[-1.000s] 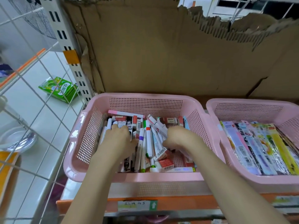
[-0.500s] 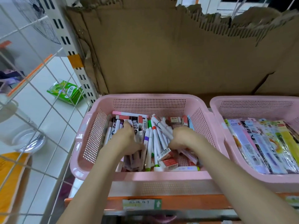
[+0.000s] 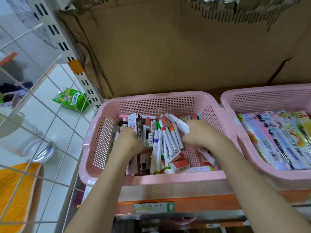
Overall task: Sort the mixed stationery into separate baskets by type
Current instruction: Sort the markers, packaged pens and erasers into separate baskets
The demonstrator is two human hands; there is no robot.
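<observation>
Since a second ago, boxes at the left now stand upright.
Mixed stationery fills the pink basket [image 3: 168, 101]; left hand [image 3: 128, 142] clutches slim boxes [image 3: 135, 123], right hand [image 3: 200, 133] grips white markers [image 3: 179, 124].

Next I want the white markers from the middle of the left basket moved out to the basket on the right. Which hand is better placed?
Probably the right hand: it touches the white markers and lies nearer the right basket. The left hand is among boxed items.
</observation>
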